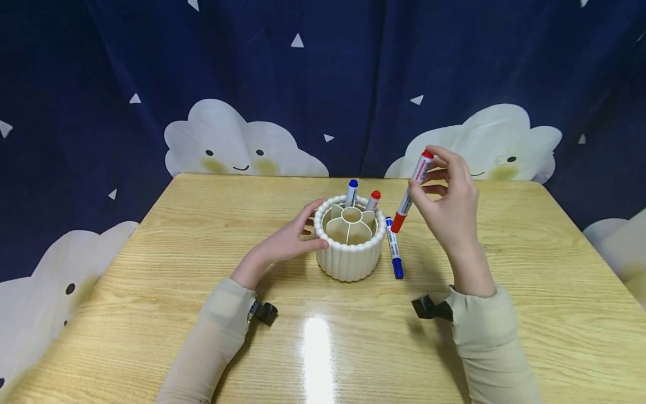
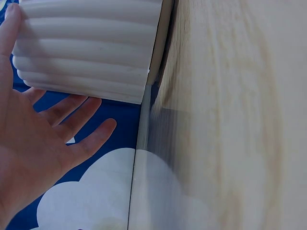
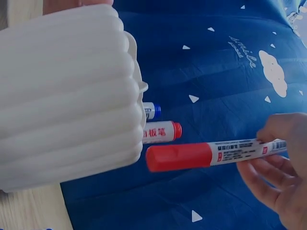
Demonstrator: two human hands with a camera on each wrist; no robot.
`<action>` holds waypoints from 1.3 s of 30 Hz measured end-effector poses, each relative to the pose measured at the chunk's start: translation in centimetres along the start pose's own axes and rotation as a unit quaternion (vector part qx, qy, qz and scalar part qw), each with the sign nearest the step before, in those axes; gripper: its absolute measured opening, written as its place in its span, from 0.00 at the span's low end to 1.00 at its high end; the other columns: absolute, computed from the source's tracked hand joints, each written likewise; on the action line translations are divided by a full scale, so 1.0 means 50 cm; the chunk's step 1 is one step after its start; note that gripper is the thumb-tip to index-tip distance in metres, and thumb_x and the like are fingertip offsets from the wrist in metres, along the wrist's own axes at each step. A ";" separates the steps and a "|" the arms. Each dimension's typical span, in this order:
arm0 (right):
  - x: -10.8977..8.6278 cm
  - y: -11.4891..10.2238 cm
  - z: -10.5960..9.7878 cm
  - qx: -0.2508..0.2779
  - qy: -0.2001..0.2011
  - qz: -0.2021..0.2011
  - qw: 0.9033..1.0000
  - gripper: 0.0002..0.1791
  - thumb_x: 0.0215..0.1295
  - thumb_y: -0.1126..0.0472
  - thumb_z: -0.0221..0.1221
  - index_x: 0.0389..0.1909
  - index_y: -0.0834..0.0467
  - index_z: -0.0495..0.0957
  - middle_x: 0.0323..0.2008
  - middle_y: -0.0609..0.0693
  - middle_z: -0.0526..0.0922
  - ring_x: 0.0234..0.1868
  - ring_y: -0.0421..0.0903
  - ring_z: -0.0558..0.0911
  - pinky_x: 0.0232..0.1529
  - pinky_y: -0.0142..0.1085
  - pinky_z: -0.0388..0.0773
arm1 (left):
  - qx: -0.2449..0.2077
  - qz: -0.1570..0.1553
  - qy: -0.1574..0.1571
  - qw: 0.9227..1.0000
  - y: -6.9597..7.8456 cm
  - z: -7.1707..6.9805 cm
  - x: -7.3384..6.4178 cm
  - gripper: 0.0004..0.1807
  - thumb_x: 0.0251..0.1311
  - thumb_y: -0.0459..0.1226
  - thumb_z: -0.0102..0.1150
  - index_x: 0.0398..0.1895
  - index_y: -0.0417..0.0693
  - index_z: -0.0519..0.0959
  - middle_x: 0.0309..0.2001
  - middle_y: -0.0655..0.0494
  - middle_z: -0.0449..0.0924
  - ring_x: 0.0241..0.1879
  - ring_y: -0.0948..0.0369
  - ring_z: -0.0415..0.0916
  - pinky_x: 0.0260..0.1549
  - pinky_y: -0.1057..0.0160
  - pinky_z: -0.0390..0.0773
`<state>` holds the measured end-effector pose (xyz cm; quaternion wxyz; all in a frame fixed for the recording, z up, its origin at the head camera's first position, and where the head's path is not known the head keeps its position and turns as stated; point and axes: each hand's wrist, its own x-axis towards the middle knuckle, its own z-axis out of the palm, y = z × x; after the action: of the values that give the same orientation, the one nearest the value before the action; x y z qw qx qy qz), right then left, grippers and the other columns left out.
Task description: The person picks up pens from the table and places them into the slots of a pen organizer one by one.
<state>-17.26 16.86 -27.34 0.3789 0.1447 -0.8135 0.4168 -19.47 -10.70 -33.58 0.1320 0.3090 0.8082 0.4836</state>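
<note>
A cream ribbed pen holder (image 1: pixel 349 264) with petal-shaped compartments stands on the table. My left hand (image 1: pixel 290 238) rests against its left side, thumb on the beaded rim and the fingers fairly straight in the left wrist view. My right hand (image 1: pixel 451 196) pinches a red whiteboard marker (image 1: pixel 415 182) in the air, right of the holder, its red cap tilted downward. In the right wrist view that red cap (image 3: pixel 177 157) is close to the holder's rim. A blue marker (image 1: pixel 351 193) and another red marker (image 1: pixel 373 201) stand in back compartments.
Another blue marker (image 1: pixel 395 247) lies on the wooden table (image 1: pixel 151 269), just right of the holder and below the raised marker. A dark blue curtain (image 1: pixel 323 84) with clouds and triangles hangs behind the table's far edge. Each wrist carries a small black camera.
</note>
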 end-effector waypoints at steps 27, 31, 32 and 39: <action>-0.024 -0.010 0.047 0.067 -0.041 -0.065 0.995 0.24 0.49 0.74 0.62 0.49 0.66 0.69 0.40 0.58 0.71 0.36 0.41 0.78 0.34 0.21 0.77 | 0.006 -0.002 0.004 1.000 0.002 0.003 0.001 0.45 0.56 0.35 0.59 0.71 0.48 0.42 0.64 0.44 0.56 0.58 0.47 0.59 0.56 0.46 0.65; -0.026 -0.004 0.052 0.069 -0.081 -0.077 0.991 0.20 0.50 0.74 0.61 0.46 0.66 0.70 0.39 0.58 0.72 0.37 0.45 0.78 0.33 0.22 0.77 | 0.005 -0.003 0.004 1.000 0.004 0.002 0.000 0.45 0.56 0.34 0.59 0.71 0.47 0.42 0.64 0.43 0.56 0.58 0.46 0.59 0.56 0.45 0.65; -0.027 -0.002 0.054 0.067 -0.092 -0.079 0.990 0.20 0.50 0.73 0.61 0.46 0.66 0.71 0.39 0.57 0.72 0.38 0.45 0.78 0.33 0.23 0.78 | 0.006 -0.003 0.004 1.000 0.005 0.001 0.000 0.45 0.56 0.34 0.59 0.71 0.47 0.42 0.64 0.43 0.57 0.58 0.46 0.59 0.56 0.45 0.65; -0.033 0.003 0.057 0.034 -0.171 -0.080 0.982 0.14 0.50 0.72 0.63 0.39 0.64 0.73 0.37 0.54 0.73 0.36 0.43 0.78 0.30 0.29 0.80 | 0.007 -0.003 0.006 1.000 0.006 0.000 0.001 0.45 0.56 0.34 0.59 0.71 0.46 0.42 0.63 0.42 0.57 0.58 0.47 0.60 0.56 0.46 0.65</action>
<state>-17.64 14.54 -29.70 0.2614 0.2910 -0.8372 0.3822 -19.37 -10.56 -33.32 0.1259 0.3045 0.8135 0.4792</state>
